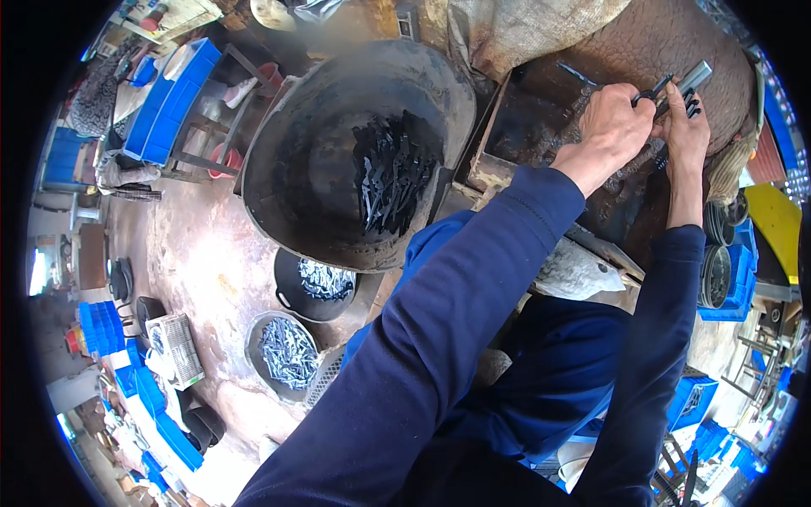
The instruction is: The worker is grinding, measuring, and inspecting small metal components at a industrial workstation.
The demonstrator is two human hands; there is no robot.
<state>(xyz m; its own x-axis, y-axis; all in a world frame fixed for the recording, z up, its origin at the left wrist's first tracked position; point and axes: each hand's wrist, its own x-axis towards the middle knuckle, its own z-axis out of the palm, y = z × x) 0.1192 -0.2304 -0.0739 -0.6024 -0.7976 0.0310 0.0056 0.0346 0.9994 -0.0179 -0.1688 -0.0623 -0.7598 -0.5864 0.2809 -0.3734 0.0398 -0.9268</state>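
In the upper right, my left hand (610,127) is closed round a slim dark metal piece (655,88), its tip pointing toward my right hand. My right hand (683,131), fingers bent upward close beside it, grips a grey metal bar (695,77). Small black parts (693,106) show at its fingers; their kind is unclear. Both hands are over a dark, dirty wooden tray (494,169) with scraps inside. A thin dark piece with a bluish end (577,73) lies at the tray's far side. Left of the tray, a big worn basin (296,169) holds a heap of long black metal strips (393,173).
Two round pans with shiny small metal pieces (289,353) (327,280) stand on the floor (194,253) at left. A brown rounded surface (667,42) and a grey sack (541,34) lie beyond the tray. Blue crates (182,101) stand far left, with stacked round containers (716,275) at right.
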